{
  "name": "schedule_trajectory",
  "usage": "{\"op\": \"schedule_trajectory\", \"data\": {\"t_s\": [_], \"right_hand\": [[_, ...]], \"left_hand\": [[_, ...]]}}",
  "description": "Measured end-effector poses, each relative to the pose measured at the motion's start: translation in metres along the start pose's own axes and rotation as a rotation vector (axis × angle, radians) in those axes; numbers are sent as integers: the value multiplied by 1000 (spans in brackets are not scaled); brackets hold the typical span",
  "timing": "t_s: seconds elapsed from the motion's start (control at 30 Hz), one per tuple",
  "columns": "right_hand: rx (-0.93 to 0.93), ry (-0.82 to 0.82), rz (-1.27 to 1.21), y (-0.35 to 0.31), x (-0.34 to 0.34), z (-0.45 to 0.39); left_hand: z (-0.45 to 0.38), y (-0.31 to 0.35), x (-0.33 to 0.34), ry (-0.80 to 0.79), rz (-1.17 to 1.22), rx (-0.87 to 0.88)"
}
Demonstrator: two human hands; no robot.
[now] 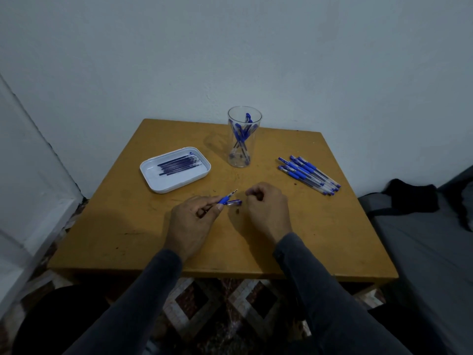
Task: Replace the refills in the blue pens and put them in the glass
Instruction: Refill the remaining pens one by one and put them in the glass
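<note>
A single head-worn view looks forward and steeply down from the person's seat at the near edge of the table (332, 239). It faces the pale wall (256, 47) behind the table's far edge. The wide-angle lens takes in the whole tabletop, with both forearms reaching in from the bottom of the picture. The patterned floor (217, 303) shows just below the near table edge.

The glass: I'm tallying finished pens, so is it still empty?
No, the glass standing at the far side of the table already holds several blue pens leaning inside it.
</note>
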State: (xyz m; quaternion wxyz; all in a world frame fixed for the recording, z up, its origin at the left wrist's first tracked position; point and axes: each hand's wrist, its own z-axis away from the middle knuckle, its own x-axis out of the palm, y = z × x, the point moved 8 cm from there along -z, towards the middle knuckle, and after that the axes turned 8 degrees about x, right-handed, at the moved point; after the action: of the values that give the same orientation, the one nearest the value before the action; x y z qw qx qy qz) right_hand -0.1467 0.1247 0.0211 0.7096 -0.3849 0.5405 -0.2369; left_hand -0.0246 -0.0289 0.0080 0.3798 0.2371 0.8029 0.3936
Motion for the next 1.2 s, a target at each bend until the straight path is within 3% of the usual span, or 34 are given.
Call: {"op": "schedule_trajectory", "data": {"t_s": [0.13,0.37,0.47,0.7,1.2], "right_hand": [[-46,-141,234,0,17,8],[-48,-99,422,-4,29,6],[-50,-126,319,-3,27,3],[59,-192,-349,-7,-3,4],[-55,-312,-202,-14,3,8]], "left_hand": [[0,0,1,-23,-6,-1],[-1,-1,2,-43,-33,-13],[0,-1,2,-48,-48,-2],[1,0,3,-43,-39,-4],[1,1,5,-90,-44,21]]}}
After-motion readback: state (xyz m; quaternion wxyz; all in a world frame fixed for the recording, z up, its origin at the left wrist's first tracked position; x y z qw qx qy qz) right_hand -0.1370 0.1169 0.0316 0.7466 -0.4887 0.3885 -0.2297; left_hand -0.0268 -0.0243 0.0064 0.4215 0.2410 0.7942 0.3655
